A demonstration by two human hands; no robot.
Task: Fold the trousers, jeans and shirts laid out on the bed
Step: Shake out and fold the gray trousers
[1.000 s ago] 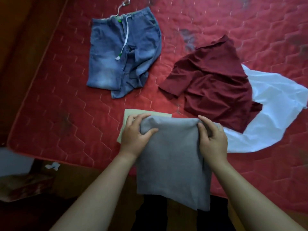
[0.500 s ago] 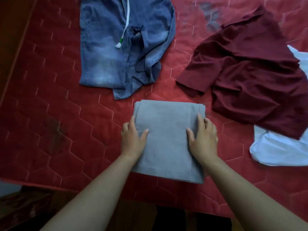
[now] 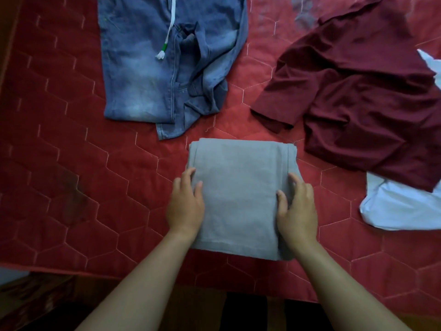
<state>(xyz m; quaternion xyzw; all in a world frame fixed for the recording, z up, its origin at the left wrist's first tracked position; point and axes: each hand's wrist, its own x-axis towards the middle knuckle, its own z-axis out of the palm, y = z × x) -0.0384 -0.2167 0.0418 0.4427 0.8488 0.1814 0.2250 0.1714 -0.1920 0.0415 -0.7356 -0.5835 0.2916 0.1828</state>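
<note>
Bare left grip [image 3: 185, 206], bare right grip [image 3: 297, 209], bare forearms [image 3: 133, 283]

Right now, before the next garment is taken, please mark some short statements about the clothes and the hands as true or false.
1. The grey garment lies folded on the bed. True.
2. The left hand and the right hand rest on its two side edges. True.
3. The jeans are folded into a neat square. False: they lie loose and rumpled.
4. The maroon shirt lies under the white garment. False: it lies on top of it.
5. A white drawstring lies on the jeans. True.
</note>
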